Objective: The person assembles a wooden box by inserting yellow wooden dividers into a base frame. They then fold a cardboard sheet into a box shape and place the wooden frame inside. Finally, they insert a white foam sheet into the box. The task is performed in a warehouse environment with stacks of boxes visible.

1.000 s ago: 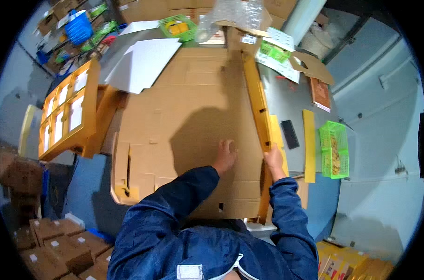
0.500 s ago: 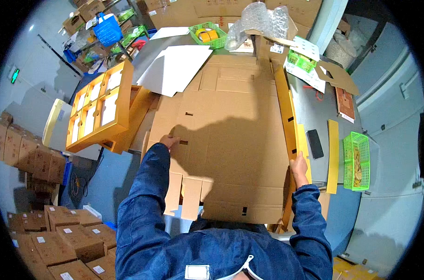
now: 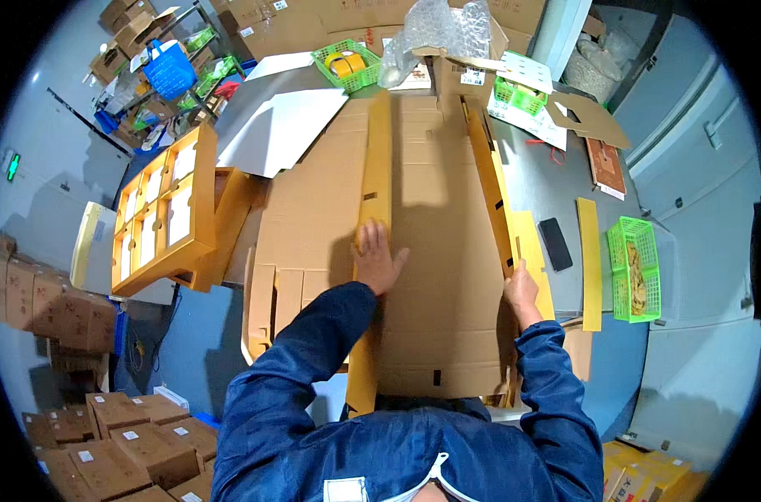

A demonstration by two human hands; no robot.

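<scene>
A large brown cardboard sheet lies lengthwise before me, with yellow showing along its sides. Down its left side runs a long yellow flap with a small dark slot. My left hand lies flat on this flap, fingers stretched and thumb apart. Along the right side stands a narrow yellow cardboard edge with dark slots. My right hand is closed round that edge near its lower end. More brown cardboard with cut flaps lies beneath, to the left of the flap.
Yellow compartment trays stand at the left beside white sheets. On the right lie a black phone, a yellow strip and a green basket. Bubble wrap and a basket of tape sit at the back.
My left hand has moved rightward from the sheet's left part onto the yellow flap, which now stands folded in. My right hand keeps its grip on the right edge. The view has shifted slightly.
</scene>
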